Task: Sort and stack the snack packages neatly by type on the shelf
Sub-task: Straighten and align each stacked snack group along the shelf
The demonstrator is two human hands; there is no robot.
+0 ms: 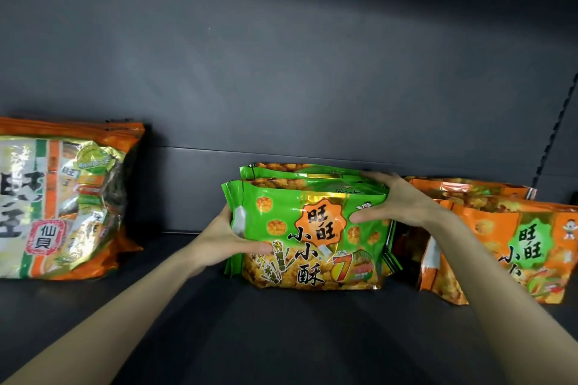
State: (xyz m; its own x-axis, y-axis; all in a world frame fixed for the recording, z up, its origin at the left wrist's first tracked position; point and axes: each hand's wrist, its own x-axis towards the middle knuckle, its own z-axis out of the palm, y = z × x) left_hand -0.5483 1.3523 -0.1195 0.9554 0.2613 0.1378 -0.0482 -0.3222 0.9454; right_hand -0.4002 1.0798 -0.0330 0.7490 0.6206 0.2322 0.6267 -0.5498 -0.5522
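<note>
Centrally in the frame, a stack of green snack packages (306,228) stands on edge on the dark shelf (297,337), held between both hands. The left hand (228,234) grips the stack's left edge, its thumb lying across the front pack and its fingers hidden behind. The right hand (397,200) clasps the upper right corner, with the thumb on the front face and the fingers curled over the top of the packs. At the right of the frame, just beside the right wrist, lean the orange snack packages (516,247). At the far left, well apart from the hands, stand the large orange-and-silver bags (62,197).
</note>
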